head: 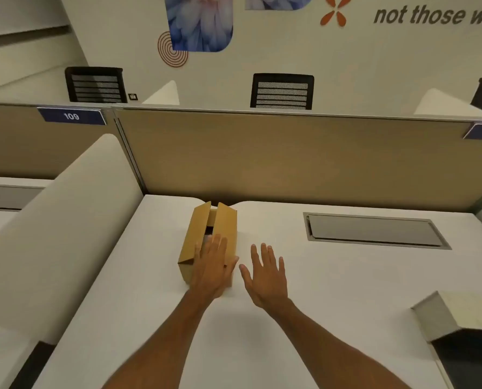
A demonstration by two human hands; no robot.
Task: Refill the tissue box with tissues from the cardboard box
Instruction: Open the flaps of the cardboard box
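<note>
Two bare forearms are extended from the near edge of the view over the white worktop [332, 276], which presents a smooth, matte surface. At the end of the left forearm, the left hand [213, 266] is laid over the near end of the cardboard box [206, 242], with its fingers [218, 244] spread and flat; nothing is gripped, and the fingertips are placed at the gap between the two top flaps. The right hand [266, 280] is held just beside the box on its right, fingers splayed wide and empty; whether it rests on the worktop or hovers above it cannot be told. The cardboard box is a plain brown corrugated carton, rectangular, with its long axis running away from the person toward the tan fabric partition [290, 158]. Its two long flaps are raised and partly parted, and a dark interior with something pale is glimpsed between them; the contents cannot be identified. The box is therefore located directly ahead of and beneath the left hand, which is the nearer of the two. It is judged that the flaps must be spread outward before anything can be withdrawn. A grey recessed cable hatch [374, 230] is set into the worktop well apart to the right. No tissue box can be seen.
</note>
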